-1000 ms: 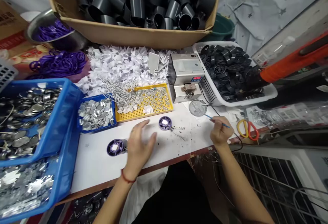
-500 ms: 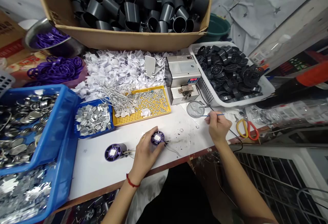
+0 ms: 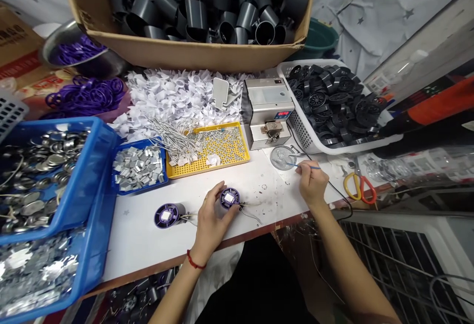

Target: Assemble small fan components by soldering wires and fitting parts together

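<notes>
My left hand grips a small round purple-topped part with a white square in its middle, resting on the white table; thin wires trail from it to the right. A second such part lies to the left. My right hand pinches a thin blue stick, whose tip points into a small clear round dish.
A grey machine with a red display stands behind the dish. A yellow tray of small metal bits, blue bins of metal pieces, a white basket of black wheels, a cardboard box of black cups and yellow-red scissors surround the area.
My left hand moved from open above the table to gripping the purple-topped part and drew it toward me. My right hand moved the stick tip toward the clear dish.
</notes>
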`<state>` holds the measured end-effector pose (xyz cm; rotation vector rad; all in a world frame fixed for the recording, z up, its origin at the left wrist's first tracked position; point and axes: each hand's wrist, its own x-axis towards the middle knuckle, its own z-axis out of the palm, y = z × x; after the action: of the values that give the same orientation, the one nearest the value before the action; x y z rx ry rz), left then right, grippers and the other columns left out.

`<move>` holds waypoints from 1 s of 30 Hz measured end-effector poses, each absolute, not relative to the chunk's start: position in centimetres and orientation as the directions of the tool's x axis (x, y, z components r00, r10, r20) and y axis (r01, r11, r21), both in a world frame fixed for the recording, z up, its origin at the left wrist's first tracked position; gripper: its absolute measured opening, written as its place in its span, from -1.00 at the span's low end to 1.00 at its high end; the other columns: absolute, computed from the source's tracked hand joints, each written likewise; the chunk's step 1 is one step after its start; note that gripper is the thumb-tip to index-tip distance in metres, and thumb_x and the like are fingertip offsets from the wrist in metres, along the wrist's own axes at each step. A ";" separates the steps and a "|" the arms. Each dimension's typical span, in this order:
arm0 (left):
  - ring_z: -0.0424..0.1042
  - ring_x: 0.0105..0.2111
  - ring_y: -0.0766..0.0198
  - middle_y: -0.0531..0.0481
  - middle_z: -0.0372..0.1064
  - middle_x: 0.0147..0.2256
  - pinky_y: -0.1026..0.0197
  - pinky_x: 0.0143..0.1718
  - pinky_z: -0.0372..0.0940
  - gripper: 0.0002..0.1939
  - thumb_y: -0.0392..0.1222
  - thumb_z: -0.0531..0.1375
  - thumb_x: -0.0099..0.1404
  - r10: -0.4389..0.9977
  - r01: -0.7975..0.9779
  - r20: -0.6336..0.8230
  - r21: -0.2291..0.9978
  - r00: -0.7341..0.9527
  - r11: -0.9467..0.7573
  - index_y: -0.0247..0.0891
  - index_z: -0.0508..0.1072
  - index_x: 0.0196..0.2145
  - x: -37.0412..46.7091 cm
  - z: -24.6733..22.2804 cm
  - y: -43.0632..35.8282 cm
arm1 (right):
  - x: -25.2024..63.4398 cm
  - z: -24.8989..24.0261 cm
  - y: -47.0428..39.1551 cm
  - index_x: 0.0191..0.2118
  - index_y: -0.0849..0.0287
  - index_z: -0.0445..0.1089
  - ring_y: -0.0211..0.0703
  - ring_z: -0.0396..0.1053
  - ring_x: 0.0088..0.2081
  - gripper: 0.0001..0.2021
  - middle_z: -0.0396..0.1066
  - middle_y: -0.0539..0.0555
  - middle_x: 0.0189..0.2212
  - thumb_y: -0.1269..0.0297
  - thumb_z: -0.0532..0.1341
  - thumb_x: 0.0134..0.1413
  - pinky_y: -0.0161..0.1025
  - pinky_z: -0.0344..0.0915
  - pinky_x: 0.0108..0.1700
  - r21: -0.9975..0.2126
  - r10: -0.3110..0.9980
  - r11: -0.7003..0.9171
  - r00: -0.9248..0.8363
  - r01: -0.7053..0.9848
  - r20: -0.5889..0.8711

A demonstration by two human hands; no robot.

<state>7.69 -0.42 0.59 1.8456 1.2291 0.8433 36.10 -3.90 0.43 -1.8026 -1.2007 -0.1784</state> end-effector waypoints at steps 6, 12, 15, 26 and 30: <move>0.45 0.03 0.09 -0.12 0.44 0.02 -0.04 0.10 0.38 -0.50 -0.10 0.33 0.18 0.955 0.412 0.142 0.878 0.261 -0.244 -0.17 0.35 0.05 7.8 0.0 -0.9 | 36.1 1.1 -5.1 -0.45 0.17 0.35 -0.22 0.38 -0.53 -0.62 0.40 0.02 -0.59 0.14 -0.04 0.29 -0.24 0.30 -0.37 -0.620 0.517 -0.143 0.592 0.771 0.618; 0.45 0.04 0.04 -0.15 0.44 0.04 -0.11 0.09 0.39 -0.62 -0.08 0.35 0.16 0.949 0.395 0.227 0.869 0.220 -0.299 -0.20 0.47 -0.06 7.8 -0.7 -1.2 | 36.4 0.8 -6.2 -0.42 0.20 0.36 -0.22 0.38 -0.52 -0.61 0.40 0.03 -0.56 0.09 -0.03 0.30 -0.22 0.32 -0.37 -0.684 0.545 -0.152 0.638 0.713 0.544; 0.44 0.05 0.05 -0.13 0.45 0.03 -0.11 0.08 0.39 -0.63 -0.09 0.35 0.17 0.948 0.380 0.235 0.874 0.214 -0.302 -0.17 0.49 -0.07 7.9 -0.8 -1.3 | 36.6 0.7 -6.7 -0.43 0.19 0.37 -0.20 0.38 -0.52 -0.60 0.38 0.03 -0.58 0.07 -0.03 0.29 -0.20 0.33 -0.35 -0.659 0.500 -0.172 0.641 0.732 0.582; 0.37 0.11 0.08 -0.08 0.38 0.06 -0.12 0.14 0.34 -0.86 -0.30 0.25 0.26 0.861 0.323 0.451 0.799 0.235 -0.507 -0.16 0.55 -0.22 8.6 -1.1 -2.2 | 36.3 0.7 -7.4 -0.38 0.23 0.40 -0.20 0.40 -0.51 -0.61 0.41 0.05 -0.54 0.06 0.01 0.29 -0.21 0.34 -0.37 -0.704 0.505 -0.147 0.665 0.695 0.551; 0.37 0.11 0.06 -0.11 0.39 0.05 -0.14 0.13 0.35 -0.86 -0.27 0.19 0.31 0.860 0.353 0.434 0.786 0.270 -0.508 -0.18 0.55 -0.22 8.5 -1.0 -2.0 | 36.3 1.1 -7.3 -0.37 0.22 0.39 -0.20 0.40 -0.53 -0.62 0.38 0.02 -0.57 0.04 0.02 0.28 -0.17 0.37 -0.35 -0.759 0.381 -0.127 0.738 0.638 0.557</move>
<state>8.51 -2.05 -0.98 1.9932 1.0899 1.1945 36.28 -7.32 1.10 -1.7455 -0.8080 -0.2677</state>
